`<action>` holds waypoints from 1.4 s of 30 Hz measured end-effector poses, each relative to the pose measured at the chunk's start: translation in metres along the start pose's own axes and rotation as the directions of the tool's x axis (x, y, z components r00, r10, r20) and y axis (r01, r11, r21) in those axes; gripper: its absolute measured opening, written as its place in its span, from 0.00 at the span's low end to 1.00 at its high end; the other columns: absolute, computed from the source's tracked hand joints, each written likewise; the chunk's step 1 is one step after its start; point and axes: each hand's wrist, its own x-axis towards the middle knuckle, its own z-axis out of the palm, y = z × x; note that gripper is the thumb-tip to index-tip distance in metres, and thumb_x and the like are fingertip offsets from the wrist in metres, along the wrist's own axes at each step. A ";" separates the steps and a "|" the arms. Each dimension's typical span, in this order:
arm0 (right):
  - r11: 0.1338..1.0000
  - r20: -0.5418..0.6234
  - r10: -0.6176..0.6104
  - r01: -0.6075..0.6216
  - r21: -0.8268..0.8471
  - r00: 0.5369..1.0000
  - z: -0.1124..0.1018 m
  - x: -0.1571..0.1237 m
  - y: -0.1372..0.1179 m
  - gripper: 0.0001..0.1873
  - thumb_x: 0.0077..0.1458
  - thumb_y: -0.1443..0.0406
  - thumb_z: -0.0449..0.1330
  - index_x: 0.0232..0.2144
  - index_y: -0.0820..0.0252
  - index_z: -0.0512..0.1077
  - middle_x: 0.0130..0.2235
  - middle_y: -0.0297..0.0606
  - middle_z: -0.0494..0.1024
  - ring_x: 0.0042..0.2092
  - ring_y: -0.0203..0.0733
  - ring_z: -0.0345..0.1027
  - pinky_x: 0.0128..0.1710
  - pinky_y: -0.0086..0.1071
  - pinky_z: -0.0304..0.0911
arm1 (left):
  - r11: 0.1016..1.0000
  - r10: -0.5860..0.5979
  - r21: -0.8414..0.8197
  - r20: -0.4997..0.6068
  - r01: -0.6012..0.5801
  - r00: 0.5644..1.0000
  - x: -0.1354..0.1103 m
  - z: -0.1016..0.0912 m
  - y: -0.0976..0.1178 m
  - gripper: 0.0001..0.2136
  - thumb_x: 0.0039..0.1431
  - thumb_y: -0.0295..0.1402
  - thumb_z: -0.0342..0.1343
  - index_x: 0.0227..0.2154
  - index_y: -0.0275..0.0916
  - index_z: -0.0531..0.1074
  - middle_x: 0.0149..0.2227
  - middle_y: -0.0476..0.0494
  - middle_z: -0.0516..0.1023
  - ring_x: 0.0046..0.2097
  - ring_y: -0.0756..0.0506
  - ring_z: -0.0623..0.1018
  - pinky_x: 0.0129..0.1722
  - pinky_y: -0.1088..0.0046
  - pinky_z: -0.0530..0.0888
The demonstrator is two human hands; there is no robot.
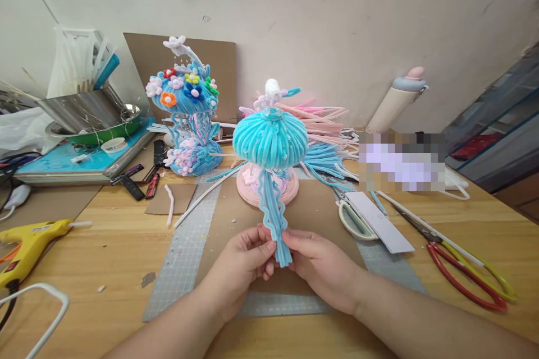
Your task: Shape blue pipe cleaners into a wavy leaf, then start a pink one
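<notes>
Both hands pinch the lower end of a bundle of light blue pipe cleaners (275, 202), straight in the middle with wavy strands at the sides. My left hand (246, 255) grips it from the left, and my right hand (322, 261) has thumb and fingers closed on its right side. The bundle's top meets the lower rim of a turquoise pipe-cleaner dome (269, 140); whether they are joined I cannot tell. Behind the bundle lies a round pink base (248, 190). White and pink pieces (272, 92) show above the dome.
A flower-covered blue pipe-cleaner model (185, 95) stands back left. A yellow glue gun (33, 247) lies left. White-handled scissors (356, 221) and red-and-yellow-handled scissors (455, 269) lie right. Loose pipe cleaners (324, 160) are piled behind. Brown cardboard (227, 235) covers part of the cutting mat (177, 269).
</notes>
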 end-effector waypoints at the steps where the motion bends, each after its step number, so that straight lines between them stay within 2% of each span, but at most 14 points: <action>1: 1.000 0.002 -0.005 0.005 0.005 1.000 0.000 0.000 0.000 0.15 0.55 0.58 0.52 0.37 0.63 0.71 0.26 0.36 0.73 0.31 0.38 0.66 0.38 0.34 0.57 | 1.000 0.004 -0.001 -0.005 -0.004 1.000 0.000 0.000 0.000 0.08 0.47 0.35 0.60 0.25 0.35 0.70 0.21 0.51 0.68 0.21 0.56 0.63 0.22 0.80 0.60; 8: 1.000 0.018 -0.005 0.005 -0.021 1.000 -0.002 -0.001 0.002 0.14 0.57 0.61 0.50 0.35 0.63 0.72 0.26 0.36 0.73 0.30 0.36 0.65 0.37 0.33 0.55 | 0.999 -0.009 0.050 0.022 0.008 1.000 0.000 -0.001 0.000 0.09 0.48 0.35 0.60 0.23 0.34 0.70 0.19 0.52 0.67 0.19 0.57 0.62 0.20 0.80 0.58; 12: 1.000 0.035 -0.014 0.015 -0.005 0.999 -0.001 -0.002 0.001 0.13 0.57 0.63 0.50 0.30 0.64 0.72 0.27 0.37 0.72 0.30 0.35 0.64 0.36 0.32 0.55 | 0.996 -0.017 0.090 0.007 0.016 1.000 0.001 -0.001 0.000 0.09 0.47 0.35 0.60 0.23 0.34 0.68 0.21 0.50 0.70 0.19 0.56 0.63 0.20 0.80 0.59; 16: 0.999 -0.008 -0.032 0.032 -0.004 0.999 -0.003 -0.001 0.002 0.11 0.56 0.64 0.52 0.28 0.64 0.72 0.27 0.36 0.71 0.30 0.33 0.62 0.35 0.30 0.55 | 0.983 0.093 0.162 -0.048 -0.084 0.995 0.001 0.000 -0.002 0.10 0.46 0.34 0.59 0.27 0.37 0.65 0.21 0.51 0.70 0.19 0.55 0.64 0.18 0.79 0.60; 21: 0.998 -0.101 0.024 -0.029 -0.052 0.995 -0.009 0.001 0.006 0.12 0.55 0.61 0.53 0.30 0.65 0.71 0.28 0.37 0.71 0.29 0.34 0.63 0.30 0.30 0.58 | 0.974 0.196 0.141 -0.112 -0.179 0.974 0.001 0.003 0.000 0.09 0.47 0.33 0.58 0.27 0.38 0.62 0.20 0.54 0.67 0.17 0.57 0.59 0.16 0.81 0.52; 25: 0.994 -0.124 0.063 -0.073 -0.077 0.990 -0.010 0.000 0.007 0.14 0.54 0.59 0.54 0.27 0.66 0.70 0.27 0.37 0.70 0.23 0.30 0.62 0.25 0.27 0.57 | 0.969 0.183 0.182 -0.062 -0.169 0.981 0.004 0.001 0.000 0.09 0.49 0.35 0.57 0.28 0.37 0.63 0.18 0.52 0.68 0.18 0.55 0.63 0.17 0.80 0.53; 29: 0.991 -0.112 0.084 -0.094 -0.090 0.990 -0.009 -0.001 0.004 0.15 0.54 0.59 0.53 0.28 0.67 0.71 0.27 0.39 0.72 0.23 0.31 0.64 0.24 0.27 0.58 | 0.970 0.170 0.181 -0.031 -0.162 0.985 0.005 -0.002 0.000 0.08 0.51 0.36 0.55 0.29 0.36 0.66 0.17 0.51 0.68 0.19 0.55 0.63 0.18 0.79 0.52; 37: 0.979 -0.092 0.116 -0.130 -0.160 0.989 -0.010 -0.003 0.004 0.18 0.54 0.57 0.53 0.30 0.67 0.73 0.29 0.42 0.74 0.26 0.36 0.68 0.26 0.30 0.62 | 0.979 0.124 0.180 -0.129 -0.100 0.984 0.001 0.003 0.004 0.07 0.48 0.33 0.56 0.29 0.35 0.67 0.16 0.54 0.64 0.19 0.55 0.62 0.18 0.80 0.51; 42: 0.972 -0.099 0.109 -0.127 -0.199 0.989 -0.009 -0.002 0.002 0.18 0.53 0.57 0.53 0.30 0.68 0.72 0.30 0.42 0.74 0.26 0.36 0.68 0.25 0.29 0.62 | 0.977 0.125 0.188 -0.122 -0.101 0.985 0.000 0.003 0.005 0.07 0.47 0.34 0.57 0.27 0.36 0.67 0.16 0.52 0.66 0.20 0.54 0.63 0.18 0.80 0.52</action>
